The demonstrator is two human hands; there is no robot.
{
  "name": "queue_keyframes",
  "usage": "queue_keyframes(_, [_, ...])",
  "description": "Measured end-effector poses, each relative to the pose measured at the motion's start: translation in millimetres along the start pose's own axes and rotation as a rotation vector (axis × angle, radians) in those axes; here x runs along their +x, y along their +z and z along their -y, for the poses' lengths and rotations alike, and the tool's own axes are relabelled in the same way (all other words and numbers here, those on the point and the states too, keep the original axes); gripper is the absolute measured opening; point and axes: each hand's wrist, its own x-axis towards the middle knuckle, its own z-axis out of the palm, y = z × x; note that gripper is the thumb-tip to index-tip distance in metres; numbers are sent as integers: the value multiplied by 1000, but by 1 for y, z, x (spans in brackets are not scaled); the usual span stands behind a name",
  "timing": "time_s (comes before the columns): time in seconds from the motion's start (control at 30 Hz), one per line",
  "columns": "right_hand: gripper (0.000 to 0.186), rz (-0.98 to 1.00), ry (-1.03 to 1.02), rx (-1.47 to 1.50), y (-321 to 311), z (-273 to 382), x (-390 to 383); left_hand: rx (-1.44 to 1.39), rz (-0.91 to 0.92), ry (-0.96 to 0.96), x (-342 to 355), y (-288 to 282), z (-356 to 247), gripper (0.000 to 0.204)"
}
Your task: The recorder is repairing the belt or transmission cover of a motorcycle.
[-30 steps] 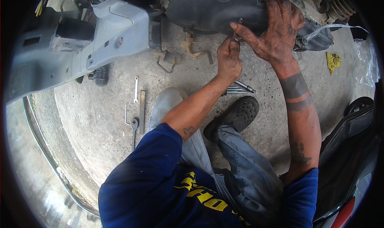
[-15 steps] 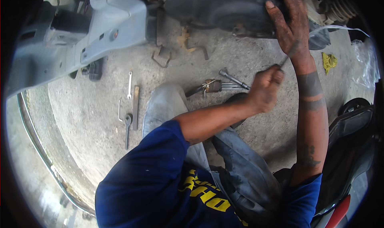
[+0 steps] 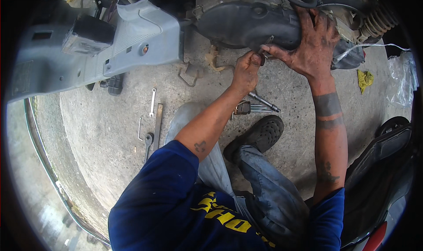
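Several rods [image 3: 261, 108] in holder [image 3: 242, 108]; left hand [image 3: 245, 74] grips small tool [image 3: 263, 59] by black cover [image 3: 244, 25] lower edge; right hand [image 3: 312, 50] splayed on it.

This is a motorcycle or scooter repair space, with work done at ground level on a rough concrete floor [image 3: 110, 132]. A vehicle's dark engine-side casing [image 3: 246, 22] and a ribbed, spring-like part [image 3: 376, 25] show along the top edge, beside a large pale grey body panel [image 3: 145, 37]. Mechanic's tools lie directly on the ground: an open-ended wrench [image 3: 153, 102], a ratchet handle [image 3: 148, 141], a flat metal bar [image 3: 158, 125] and a hex key [image 3: 140, 128]. Black grime covers the right hand [image 3: 315, 46].
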Motion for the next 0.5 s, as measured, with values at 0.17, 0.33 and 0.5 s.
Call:
queue_keyframes(0.17, [104,-309,-114,8,79,-49,-7,-94,56,-5,3,24,-5,53])
queue_keyframes(0.33, [92,-334,-13,211,41,-6,3,-168,173,-88,9,9,1,45])
queue_keyframes(0.5, [87,-399,-283,62,75,-65,3,-122,-164,-84,-1,45,1,49])
